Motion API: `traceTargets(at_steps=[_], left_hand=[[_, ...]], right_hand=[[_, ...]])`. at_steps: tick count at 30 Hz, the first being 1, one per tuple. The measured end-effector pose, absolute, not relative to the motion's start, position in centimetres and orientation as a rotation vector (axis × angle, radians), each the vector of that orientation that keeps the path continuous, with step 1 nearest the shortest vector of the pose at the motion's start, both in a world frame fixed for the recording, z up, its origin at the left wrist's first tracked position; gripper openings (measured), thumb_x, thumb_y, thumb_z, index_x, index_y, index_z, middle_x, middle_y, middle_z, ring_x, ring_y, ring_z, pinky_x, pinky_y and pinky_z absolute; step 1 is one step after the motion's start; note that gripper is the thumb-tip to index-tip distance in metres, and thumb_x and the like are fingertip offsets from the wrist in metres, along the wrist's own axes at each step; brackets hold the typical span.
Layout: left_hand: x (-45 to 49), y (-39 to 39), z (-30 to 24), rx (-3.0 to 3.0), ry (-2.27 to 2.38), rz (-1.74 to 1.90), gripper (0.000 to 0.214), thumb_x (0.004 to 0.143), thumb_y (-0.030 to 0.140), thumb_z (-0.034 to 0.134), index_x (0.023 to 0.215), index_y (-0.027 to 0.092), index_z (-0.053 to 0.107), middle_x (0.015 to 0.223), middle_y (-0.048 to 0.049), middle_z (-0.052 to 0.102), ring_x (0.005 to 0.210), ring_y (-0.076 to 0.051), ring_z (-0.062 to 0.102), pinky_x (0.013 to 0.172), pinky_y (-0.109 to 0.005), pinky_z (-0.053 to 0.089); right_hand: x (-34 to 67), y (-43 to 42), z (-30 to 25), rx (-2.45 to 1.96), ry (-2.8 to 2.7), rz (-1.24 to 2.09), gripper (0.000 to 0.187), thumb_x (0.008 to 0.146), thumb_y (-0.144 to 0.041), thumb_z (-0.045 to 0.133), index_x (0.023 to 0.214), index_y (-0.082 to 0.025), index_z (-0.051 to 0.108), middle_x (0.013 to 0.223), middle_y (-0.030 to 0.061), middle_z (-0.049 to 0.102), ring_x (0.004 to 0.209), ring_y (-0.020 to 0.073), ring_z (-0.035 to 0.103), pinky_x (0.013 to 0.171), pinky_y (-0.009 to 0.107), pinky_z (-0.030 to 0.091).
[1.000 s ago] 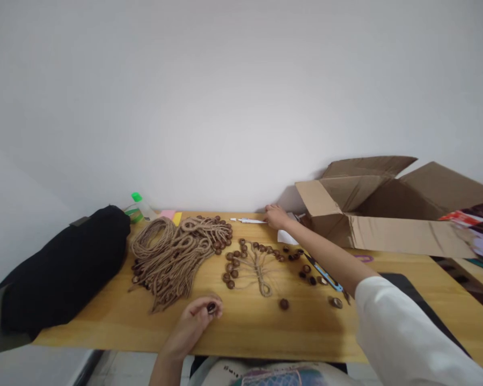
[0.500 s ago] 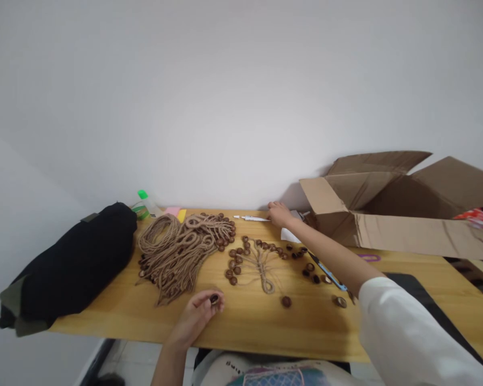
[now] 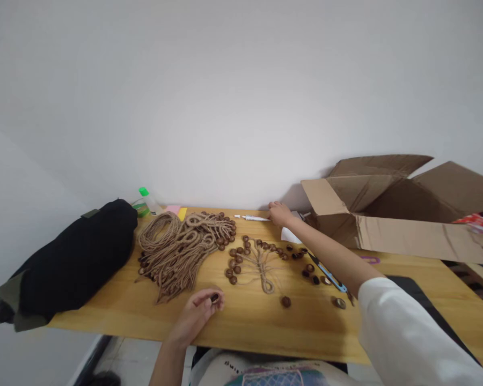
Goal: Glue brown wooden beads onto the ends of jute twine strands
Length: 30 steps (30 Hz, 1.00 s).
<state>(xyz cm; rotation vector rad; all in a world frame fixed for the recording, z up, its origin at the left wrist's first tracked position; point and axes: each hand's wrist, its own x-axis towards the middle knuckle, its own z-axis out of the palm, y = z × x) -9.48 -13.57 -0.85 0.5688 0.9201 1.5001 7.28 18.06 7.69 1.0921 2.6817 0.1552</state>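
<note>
My left hand (image 3: 195,315) rests at the near edge of the wooden table (image 3: 249,321), fingers pinched on a dark brown bead (image 3: 214,297). My right hand (image 3: 280,214) is stretched to the far side of the table, its fingers closed on the end of a white pen (image 3: 250,217) lying by the wall. Between my hands lies a jute cord piece (image 3: 261,262) with brown beads fanned around it. A heap of jute cords with beads (image 3: 181,247) lies to the left.
A black bag (image 3: 70,262) fills the table's left end, with a green-capped bottle (image 3: 144,200) behind it. An open cardboard box (image 3: 390,209) stands at the right. A blue-handled tool (image 3: 326,272) and loose beads (image 3: 285,302) lie under my right forearm.
Both hands stay where they were. Only the view has shifted slightly to the left.
</note>
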Motion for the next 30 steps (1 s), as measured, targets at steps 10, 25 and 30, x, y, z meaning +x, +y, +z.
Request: traceTargets(at_steps=[10,25,30], left_hand=[[-9.54,-13.56,-1.22,0.559,0.916,1.496,0.032,0.059,0.038,0.085,0.081,0.017,0.075,0.083,-0.0082,0.068,0.076,-0.016,0.059,0.071,-0.029,0.045],[-9.55,-13.42,-1.26,0.502,0.907,1.506,0.031,0.06,0.036,0.084,0.082,0.016,0.076,0.08,-0.0079,0.069,0.074,-0.015,0.061,0.07,-0.027,0.047],[-9.51,-13.35,-1.37,0.481,0.91,1.514,0.031,0.059,0.036,0.085,0.08,0.016,0.076,0.078,-0.0072,0.069,0.071,-0.014,0.061,0.068,-0.026,0.048]], right_hand=[[7.22,18.19,7.8,1.084,2.672,0.136,0.025,0.092,-0.029,0.056,0.111,-0.013,0.059,0.122,0.0101,0.054,0.115,0.022,0.051,0.099,0.044,0.044],[7.26,18.33,7.59,1.072,2.67,0.131,0.026,0.092,-0.03,0.056,0.111,-0.012,0.059,0.121,0.0104,0.054,0.115,0.0224,0.051,0.098,0.044,0.044],[7.33,18.28,7.6,1.042,2.667,0.131,0.026,0.092,-0.03,0.056,0.111,-0.012,0.059,0.121,0.0105,0.054,0.115,0.0223,0.051,0.098,0.044,0.044]])
